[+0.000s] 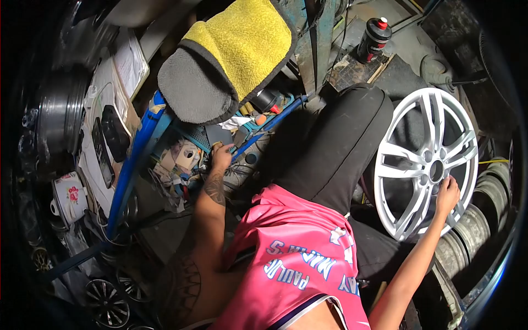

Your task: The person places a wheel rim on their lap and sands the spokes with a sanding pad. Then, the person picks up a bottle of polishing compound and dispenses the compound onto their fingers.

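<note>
My right hand [448,195] rests at the silver alloy wheel [393,170], its fingers curled on a spoke just below the hub. The wheel leans upright beside my right knee, its spoked face toward me. On the other side, my left hand [221,158] reaches to a cluttered blue-green tray [190,135]. Its fingers are bent together near a dark grey flat piece [217,135]; what they hold is too small to make out. Worn scraps of paper or abrasive [184,157] lie next to that hand.
A yellow and grey cloth [236,44] hangs over the blue frame [132,165]. A black bottle with a red cap [375,39] stands beyond my knee. Several bare rims [467,231] lie at right. Phones [114,132] and papers [129,63] are on the left.
</note>
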Available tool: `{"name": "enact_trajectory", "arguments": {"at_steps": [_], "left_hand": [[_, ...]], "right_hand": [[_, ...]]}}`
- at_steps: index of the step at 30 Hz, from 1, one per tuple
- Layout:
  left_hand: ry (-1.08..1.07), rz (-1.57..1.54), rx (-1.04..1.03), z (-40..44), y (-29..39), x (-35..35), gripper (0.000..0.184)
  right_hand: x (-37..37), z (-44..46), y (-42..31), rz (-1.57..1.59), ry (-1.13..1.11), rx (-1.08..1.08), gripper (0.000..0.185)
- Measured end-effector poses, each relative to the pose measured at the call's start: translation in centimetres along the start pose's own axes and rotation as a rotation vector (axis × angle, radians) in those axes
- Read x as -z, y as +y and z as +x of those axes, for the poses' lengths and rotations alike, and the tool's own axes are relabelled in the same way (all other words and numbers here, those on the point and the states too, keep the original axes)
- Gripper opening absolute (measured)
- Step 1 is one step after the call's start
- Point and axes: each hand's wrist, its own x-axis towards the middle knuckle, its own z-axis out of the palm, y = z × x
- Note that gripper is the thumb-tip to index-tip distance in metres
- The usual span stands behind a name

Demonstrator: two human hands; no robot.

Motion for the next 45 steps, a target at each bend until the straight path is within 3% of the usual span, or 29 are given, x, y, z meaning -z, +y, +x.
{"name": "enact_trajectory", "arguments": {"at_steps": [4,7,8,12,15,16,19,20,23,26,32,35,36,37,39,40,41,42,45], "left_hand": [[-0.097,0.14,0.12,-1.4,5.7,1.2,0.057],[-0.175,0.082,0.236,-0.7,8.8,2.8,0.052],[-0.078,0.049,0.232,-0.9,9.4,2.7,0.05],[-0.016,0.062,0.419,-0.3,10.3,1.0,0.046],[-0.021,-0.831,0.432,4.3,2.0,-5.7,0.042],[0.005,-0.971,0.597,3.3,3.8,-3.5,0.039],[0.207,-1.118,0.478,2.7,2.7,-2.5,0.04],[0.227,-1.067,0.533,2.1,3.4,-0.8,0.041],[0.081,-1.157,0.623,0.9,4.4,3.6,0.04],[-0.044,-1.231,0.539,0.4,5.6,5.4,0.025],[-0.396,-1.329,0.255,-0.2,13.6,10.3,0.019],[-0.599,-1.43,-0.052,-3.0,22.5,14.1,0.017],[-0.681,-1.424,-0.092,-4.7,26.3,15.7,0.015],[-0.72,-1.323,-0.186,-6.8,30.0,17.2,0.015],[-0.947,-1.145,-0.549,-9.8,36.0,18.1,0.012],[-1.015,-0.968,-0.588,-11.8,39.0,19.0,0.01],[-1.069,-0.785,-0.625,-13.7,41.4,19.3,0.009],[-1.105,-0.696,-0.7,-14.7,42.7,18.8,0.012],[-1.082,-0.488,-0.848,-17.2,45.6,17.3,0.009]], "right_hand": [[-0.3,0.0,0.7,0.023,-0.008,0.02,0.04],[-0.3,0.2,1.3,0.031,-0.022,0.029,0.04],[-0.2,0.2,1.1,0.028,-0.021,0.034,0.04],[-0.2,-0.1,0.2,0.021,0.017,0.024,0.04],[-0.2,-0.2,0.3,0.004,0.02,0.031,0.04],[-0.3,-0.1,0.4,-0.003,0.016,0.042,0.04],[0.3,-0.5,-0.5,-0.019,0.025,0.019,0.04],[0.1,-0.6,-0.6,-0.031,0.046,0.017,0.039],[-0.1,-0.7,-0.8,-0.062,0.07,-0.001,0.039],[-0.1,-0.7,-0.8,-0.021,0.051,0.001,0.039],[2.6,-0.9,-1.3,0.102,-0.039,0.035,0.041],[4.1,-2.7,-2.9,0.813,-0.219,-0.249,0.037],[6.9,-4.5,-7.3,0.955,-0.145,-0.138,0.033],[9.8,-6.5,-10.9,0.998,-0.332,-0.148,0.032],[12.2,-9.9,-16.6,1.305,-0.478,0.267,0.056],[13.3,-11.7,-18.7,1.537,-0.689,0.257,0.077],[13.9,-12.7,-20.6,1.614,-0.877,0.245,0.083],[14.3,-13.5,-21.5,1.479,-0.878,0.39,0.074],[11.4,-18.1,-23.4,1.621,-0.694,0.26,0.027]]}}
